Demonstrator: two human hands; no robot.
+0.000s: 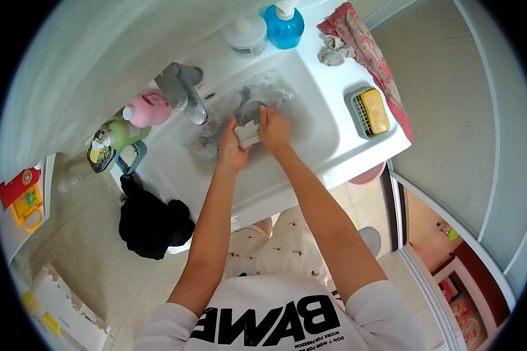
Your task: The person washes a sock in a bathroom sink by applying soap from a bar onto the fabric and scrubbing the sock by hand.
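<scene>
Over the white sink, my left hand is closed on one side of a small wet white-and-grey cloth. My right hand, slightly blurred, grips the cloth's other side with the thumb along its edge. Whether the cloth is a sock or another piece, I cannot tell. Cloudy, sudsy water fills the basin just beyond my hands, with greyish fabric partly under it. A chrome faucet reaches over the basin to the left of my hands.
Pink and green bottles stand left, near a soap dish and black cloth. A blue pump bottle and white tub stand behind. Right are crumpled grey cloth, yellow soap and patterned red fabric.
</scene>
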